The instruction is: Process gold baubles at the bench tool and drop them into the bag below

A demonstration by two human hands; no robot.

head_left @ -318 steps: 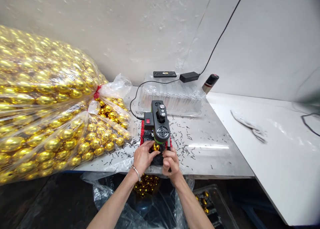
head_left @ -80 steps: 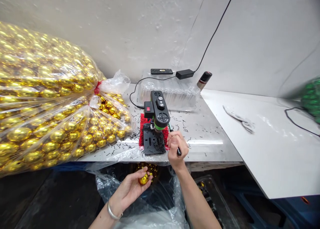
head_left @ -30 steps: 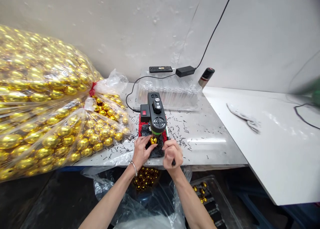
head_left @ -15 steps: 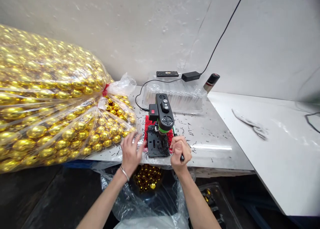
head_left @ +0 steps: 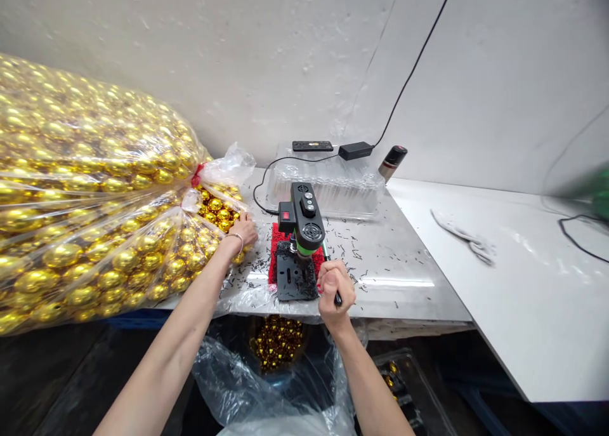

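**Left hand at the gold balls, right hand clenched on the lever**

The metal-topped table stretches out in front of you, and the big clear bag packed with gold balls fills its left side, tied with red near its gathered neck. Below the table's front edge, clear plastic sheeting spreads around a heap of small gold pieces. Behind the black machine, the clear plastic trays lie in a row. The machine's slotted base plate sits over a red mat, with dark shavings scattered around it.

The shiny gold balls beside the bag's neck lie right by your left hand, along its outer side and fingertips. The lever's black handle runs through your right hand, its end poking out below your fist, just right of the base plate.

Your left hand is back-up, fingers bent down; the fingertips are partly hidden, so you can't tell how far its grip is open or whether it holds a ball. Your right hand has its grip clenched around the handle, thumb up top.
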